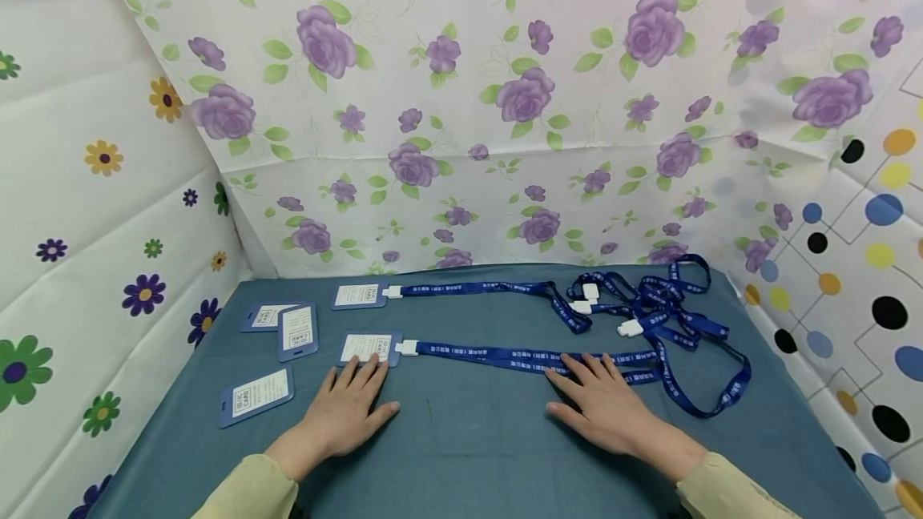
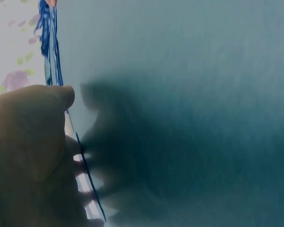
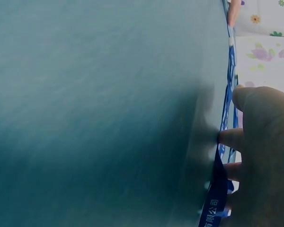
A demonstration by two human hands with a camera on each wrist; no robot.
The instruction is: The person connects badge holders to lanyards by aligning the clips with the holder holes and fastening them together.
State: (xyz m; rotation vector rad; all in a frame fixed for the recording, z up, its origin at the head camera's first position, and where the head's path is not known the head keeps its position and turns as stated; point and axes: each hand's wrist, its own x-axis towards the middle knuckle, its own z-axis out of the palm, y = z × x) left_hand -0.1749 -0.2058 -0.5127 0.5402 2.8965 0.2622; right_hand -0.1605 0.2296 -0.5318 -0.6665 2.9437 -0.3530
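Note:
A blue badge holder (image 1: pixel 368 347) with a white card lies flat, joined by a white clip (image 1: pixel 407 348) to a blue lanyard (image 1: pixel 497 356) stretched out to the right. My left hand (image 1: pixel 339 415), fingers straight and spread, rests with its fingertips on the badge holder's near edge. My right hand (image 1: pixel 606 407) lies spread too, its fingertips on the lanyard's strap. In the right wrist view the printed strap (image 3: pixel 215 203) runs beneath the fingers. Behind, a second badge holder (image 1: pixel 358 295) is clipped to its own lanyard (image 1: pixel 476 288), laid out parallel.
Three loose badge holders lie at the left, one (image 1: pixel 257 396) nearest and another (image 1: pixel 298 331) overlapping the third (image 1: pixel 265 316). At the right sits a tangled heap of blue lanyards (image 1: pixel 667 303) with white clips. Patterned cloth walls (image 1: pixel 461 110) border the blue-green tabletop (image 1: pixel 461 455).

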